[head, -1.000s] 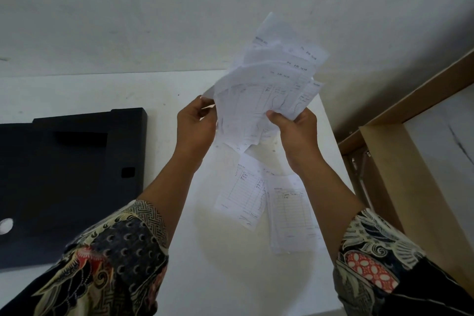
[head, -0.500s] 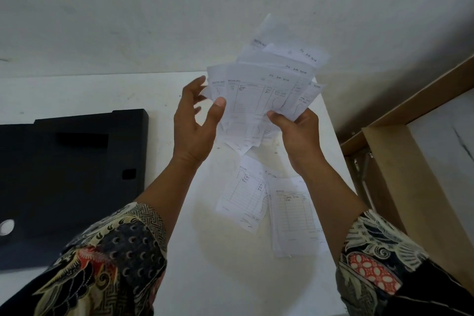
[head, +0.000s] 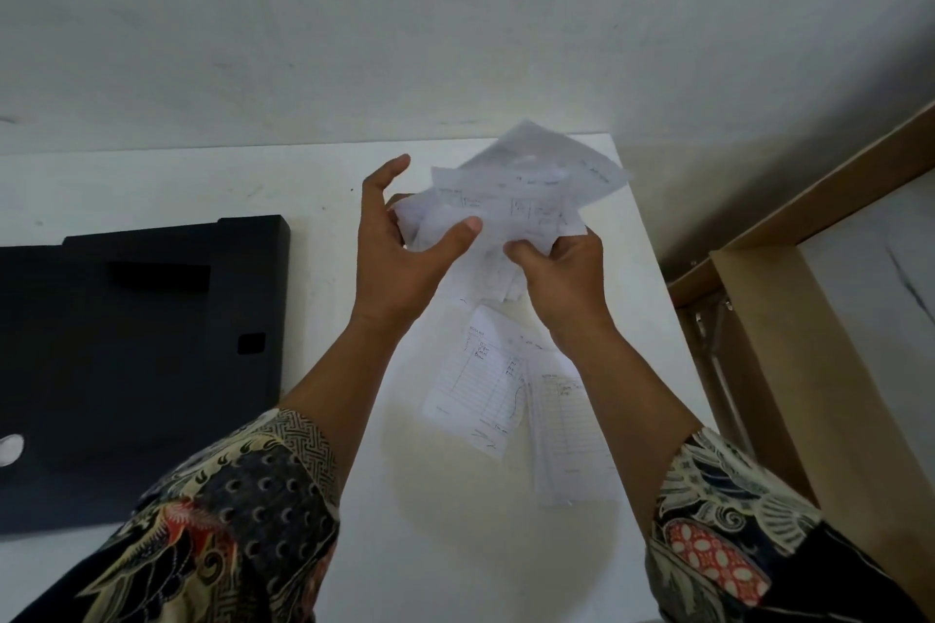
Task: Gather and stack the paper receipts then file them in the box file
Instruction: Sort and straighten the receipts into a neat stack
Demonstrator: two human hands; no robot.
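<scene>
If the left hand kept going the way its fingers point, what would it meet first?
Probably the wall behind the table: the left hand points up and away, beside the bunch of receipts, though depth is unclear.

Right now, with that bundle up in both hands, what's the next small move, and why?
Probably close the left hand onto the fanned receipts and square their edges. The right hand pinches them at the bottom while the sheets splay at different angles, and the left hand is open beside them. Two more receipts lie on the table to gather.
</scene>
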